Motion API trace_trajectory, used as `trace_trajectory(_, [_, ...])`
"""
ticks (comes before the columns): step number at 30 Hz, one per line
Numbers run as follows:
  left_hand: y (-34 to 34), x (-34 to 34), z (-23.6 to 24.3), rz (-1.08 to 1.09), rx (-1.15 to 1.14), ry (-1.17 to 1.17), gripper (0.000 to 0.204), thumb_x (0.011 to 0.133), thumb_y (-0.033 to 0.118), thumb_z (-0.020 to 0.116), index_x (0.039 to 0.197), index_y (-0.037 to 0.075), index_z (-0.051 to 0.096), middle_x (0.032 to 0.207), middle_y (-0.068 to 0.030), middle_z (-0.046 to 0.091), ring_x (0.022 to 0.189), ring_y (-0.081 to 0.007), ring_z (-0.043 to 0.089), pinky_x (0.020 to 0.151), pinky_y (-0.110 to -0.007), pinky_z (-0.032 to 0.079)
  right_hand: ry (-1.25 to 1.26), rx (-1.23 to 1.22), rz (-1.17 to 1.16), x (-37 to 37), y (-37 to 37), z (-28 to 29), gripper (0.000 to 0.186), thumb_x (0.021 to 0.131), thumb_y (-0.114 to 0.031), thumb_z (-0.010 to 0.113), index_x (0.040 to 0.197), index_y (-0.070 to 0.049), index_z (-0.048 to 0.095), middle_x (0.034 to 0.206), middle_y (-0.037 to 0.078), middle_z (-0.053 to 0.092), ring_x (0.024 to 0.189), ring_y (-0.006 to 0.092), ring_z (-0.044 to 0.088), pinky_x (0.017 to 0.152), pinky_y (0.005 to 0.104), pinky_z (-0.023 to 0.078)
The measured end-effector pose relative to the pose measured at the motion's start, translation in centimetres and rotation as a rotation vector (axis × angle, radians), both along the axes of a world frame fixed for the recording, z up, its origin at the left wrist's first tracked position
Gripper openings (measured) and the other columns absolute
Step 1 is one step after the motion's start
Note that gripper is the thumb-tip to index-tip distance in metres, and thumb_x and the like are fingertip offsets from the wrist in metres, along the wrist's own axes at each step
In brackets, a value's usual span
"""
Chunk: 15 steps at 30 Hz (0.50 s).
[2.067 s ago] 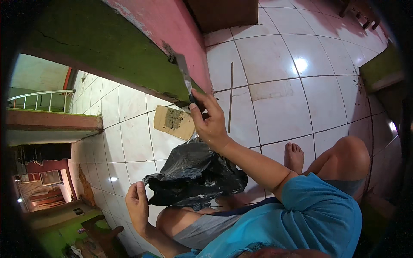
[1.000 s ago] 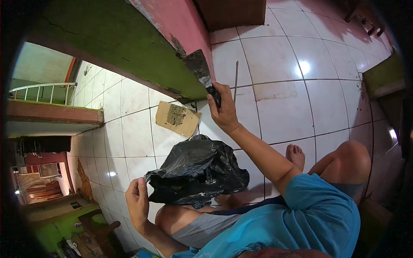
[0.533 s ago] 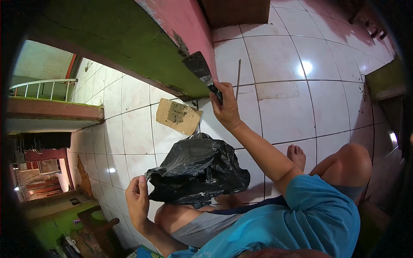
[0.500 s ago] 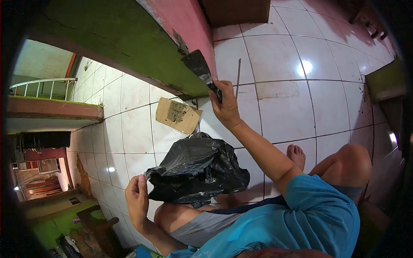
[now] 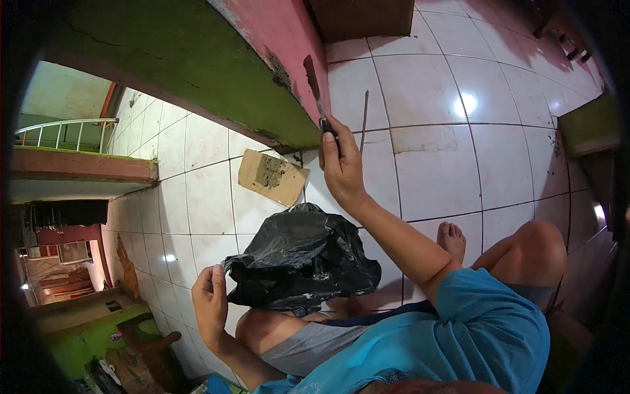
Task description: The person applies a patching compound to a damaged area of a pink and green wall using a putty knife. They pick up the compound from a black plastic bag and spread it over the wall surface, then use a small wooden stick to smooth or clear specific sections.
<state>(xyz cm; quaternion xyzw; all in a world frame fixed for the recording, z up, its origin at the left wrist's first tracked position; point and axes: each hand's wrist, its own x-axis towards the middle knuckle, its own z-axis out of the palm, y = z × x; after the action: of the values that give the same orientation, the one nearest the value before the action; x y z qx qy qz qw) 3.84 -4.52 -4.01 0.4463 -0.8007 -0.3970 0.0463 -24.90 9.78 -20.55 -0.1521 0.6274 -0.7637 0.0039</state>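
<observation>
My right hand (image 5: 342, 161) is closed round the dark handle of a putty knife (image 5: 314, 80). Its blade points up and away, edge-on, close against the pink side of the wall (image 5: 292, 39), beside a rough grey patch (image 5: 278, 71) on the corner. Over my lap spreads a black plastic bag (image 5: 305, 256), crumpled and partly open. The bag's left edge is pinched between the thumb and fingers of my left hand (image 5: 211, 299). Past the bag, a piece of cardboard (image 5: 279, 190) with grey mortar (image 5: 269, 172) on it lies on the floor near the wall's foot.
White floor tiles (image 5: 426, 85) stretch ahead and right. A thin stick (image 5: 365, 118) lies right of the knife. The green wall face (image 5: 164, 65) runs across the upper left. A brown box-like piece (image 5: 361, 18) stands at the top, a green block (image 5: 584, 128) at the right.
The putty knife has turned so its blade shows nearly edge-on, and it has shifted right, off the rough corner to the pink side. My left hand and the bag hardly moved.
</observation>
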Motion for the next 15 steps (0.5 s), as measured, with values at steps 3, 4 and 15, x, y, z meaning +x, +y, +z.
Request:
trace_trajectory(3, [0.5, -0.7, 0.5, -0.009, 0.012, -0.029, 0.036, 0.109, 0.029, 0.056, 0.097, -0.005, 0.065, 0.081, 0.0021, 0.055, 0.076, -0.0064, 0.045, 0.065, -0.024, 0.038, -0.022, 0.018, 0.025, 1.3, 0.0, 1.8, 0.039, 0.108, -0.017, 0.050, 0.141, 0.002, 0.052, 0.127, 0.024, 0.059, 0.116, 0.0362, 0.059, 0.104, 0.0411, 0.044])
trace_trajectory(4, [0.5, -0.8, 0.4, -0.012, 0.015, -0.029, 0.036, 0.109, 0.029, 0.056, 0.097, -0.005, 0.065, 0.081, 0.0021, 0.055, 0.076, -0.0064, 0.045, 0.065, -0.024, 0.038, -0.017, 0.036, 0.035, 1.7, 0.2, 2.6, 0.040, 0.108, -0.017, 0.051, 0.143, 0.001, 0.051, 0.123, 0.024, 0.059, 0.112, 0.0356, 0.060, 0.101, 0.0410, 0.045])
trace_trajectory(15, [0.4, -0.2, 0.3, -0.006, 0.050, 0.026, 0.037, 0.109, 0.031, 0.056, 0.092, -0.001, 0.062, 0.079, 0.0045, 0.051, 0.073, -0.0051, 0.041, 0.063, -0.024, 0.034, -0.016, -0.096, 0.098, 3.3, -0.9, 8.7, 0.043, 0.107, -0.017, 0.050, 0.143, 0.007, 0.046, 0.110, 0.021, 0.055, 0.095, 0.0318, 0.059, 0.086, 0.0398, 0.048])
